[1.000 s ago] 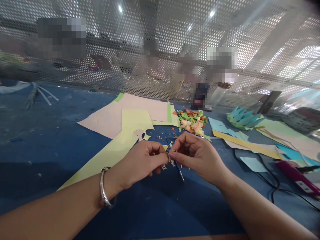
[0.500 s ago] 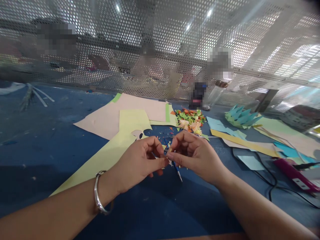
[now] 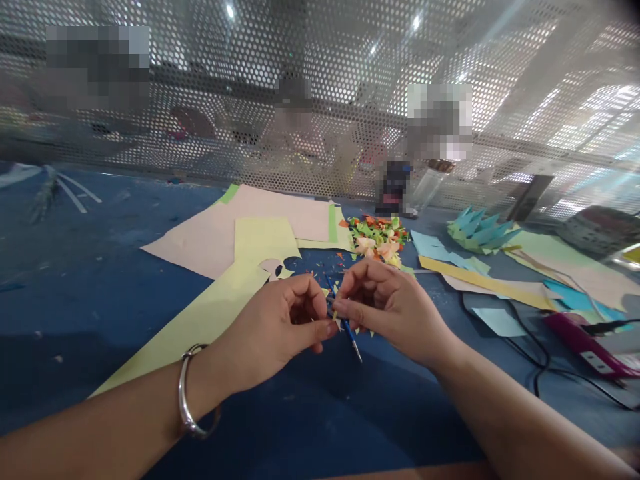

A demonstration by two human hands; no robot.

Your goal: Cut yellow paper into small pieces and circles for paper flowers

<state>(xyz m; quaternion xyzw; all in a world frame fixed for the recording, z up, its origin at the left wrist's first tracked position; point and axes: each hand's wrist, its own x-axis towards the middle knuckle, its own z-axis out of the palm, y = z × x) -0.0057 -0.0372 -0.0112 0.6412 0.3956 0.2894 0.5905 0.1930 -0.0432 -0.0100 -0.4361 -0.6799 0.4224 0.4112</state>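
Observation:
My left hand (image 3: 287, 323) and my right hand (image 3: 387, 307) meet at the middle of the blue table, fingertips nearly touching. Between them is a small pale yellow scrap of paper (image 3: 335, 315), partly hidden by the fingers. My right thumb and forefinger pinch it. Thumb and fingers of my left hand are curled together beside it; what they grip is too small to make out. Under the hands lies a blue pen-like tool (image 3: 353, 339) with a metal tip. Pale cut paper bits lie around it.
Yellow paper (image 3: 200, 317) with cut-out holes overlaps a pale pink sheet (image 3: 200, 240) to the left. Behind the hands is a heap of coloured paper pieces (image 3: 377, 233). To the right are a blue spiky paper form (image 3: 483, 230), paper strips, and a magenta power strip (image 3: 583, 343) with black cables.
My left fingertips have drawn slightly apart from my right ones, showing more of the yellow scrap. The whole view has shifted a little; the things on the table stay put.

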